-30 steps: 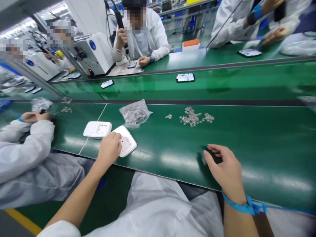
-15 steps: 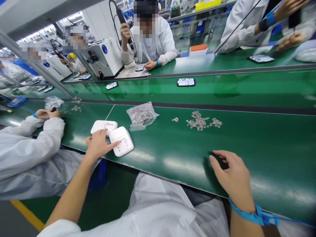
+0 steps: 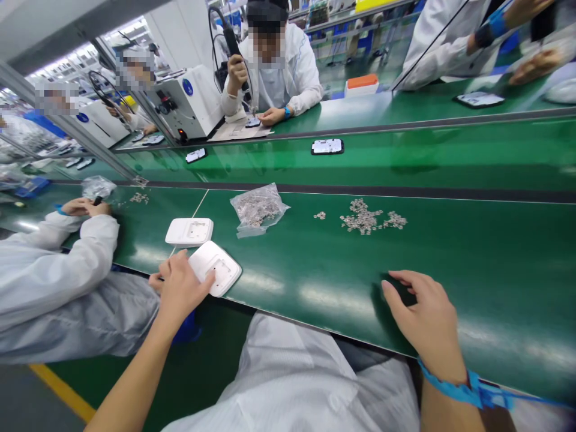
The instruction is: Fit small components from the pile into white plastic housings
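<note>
My left hand [image 3: 180,287] is at the bench's front edge, its thumb and fingers around the left side of a white square casing [image 3: 220,277]. That casing is tilted, close to the edge. Behind it a second white casing [image 3: 182,233] lies flat, untouched. My right hand [image 3: 427,312] rests at the right with thumb and fingers apart and nothing in it; a blue wrist strap [image 3: 454,390] is on that wrist. Small metal parts [image 3: 362,221] lie in a loose pile beyond my right hand. A clear bag [image 3: 258,210] of similar parts is left of the pile.
The green bench [image 3: 297,270] has its edge near my lap. Beyond a dark rail, phone-like units [image 3: 327,146] sit on a green belt. A person's hands [image 3: 85,207] are at the left; another person [image 3: 274,72] holds a tool opposite.
My left hand has moved down toward the bench edge, off the rear casing. The front casing has turned and shifted slightly toward me. The units on the belt have moved left. My right hand is nearly unchanged.
</note>
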`<state>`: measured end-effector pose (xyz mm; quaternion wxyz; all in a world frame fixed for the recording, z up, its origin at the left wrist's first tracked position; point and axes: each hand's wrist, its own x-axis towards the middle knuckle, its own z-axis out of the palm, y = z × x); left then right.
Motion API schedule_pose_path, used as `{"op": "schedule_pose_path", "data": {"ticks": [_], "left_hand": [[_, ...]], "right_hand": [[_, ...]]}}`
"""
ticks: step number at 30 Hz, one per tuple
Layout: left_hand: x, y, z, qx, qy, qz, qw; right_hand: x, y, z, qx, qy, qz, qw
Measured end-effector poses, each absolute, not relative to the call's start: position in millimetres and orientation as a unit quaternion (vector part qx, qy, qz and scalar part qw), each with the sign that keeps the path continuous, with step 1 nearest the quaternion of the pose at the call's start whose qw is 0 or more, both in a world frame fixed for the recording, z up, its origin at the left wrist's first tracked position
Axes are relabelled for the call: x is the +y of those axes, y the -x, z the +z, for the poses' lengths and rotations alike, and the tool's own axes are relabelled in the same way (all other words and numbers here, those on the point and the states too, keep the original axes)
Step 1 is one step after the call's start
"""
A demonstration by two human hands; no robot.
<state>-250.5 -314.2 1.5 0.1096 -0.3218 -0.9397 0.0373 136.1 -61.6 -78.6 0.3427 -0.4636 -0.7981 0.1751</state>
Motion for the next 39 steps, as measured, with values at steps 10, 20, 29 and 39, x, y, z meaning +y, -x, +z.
{"op": "schedule_pose_path", "data": {"ticks": [10,20,29,39], "left_hand": [[-281,320,36,-0.851,0.506,0.140,-0.019],[-236,374,37,-0.922,0.359,0.125,-0.069],[-250,432,40,-0.970,0.229,0.056,-0.062],[-224,411,37,-0.961,0.247,-0.047,0.118]], "right_hand": [[-61,-133,-78,-0.802,0.456,0.179,0.342],[-64,-134,-77,-0.808,0.446,0.177,0.343],[-61,-135,-79,-0.816,0.445,0.164,0.330],[-50,-133,-88,-0.827,0.418,0.148,0.345]]}}
